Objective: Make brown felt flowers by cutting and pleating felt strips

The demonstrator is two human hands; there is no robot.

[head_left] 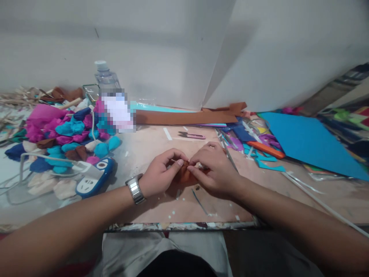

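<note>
Over the middle of the worktable, my left hand and my right hand meet fingertip to fingertip. Both pinch a small piece of brown crepe paper or cloth, gathered at its top; I cannot tell which material it is. My palms hide part of it. Behind my fingers lies a pair of pink-handled thread snips. Just past my right hand, the blades of scissors are partly covered. A wide brown strip stretches along the back of the table.
Pink, blue, brown and cream bundles heap up at the left, beside a blue-and-white power strip with a white cable. A clear bottle stands behind them. At the right lie a blue sheet, an orange cutter and scraps.
</note>
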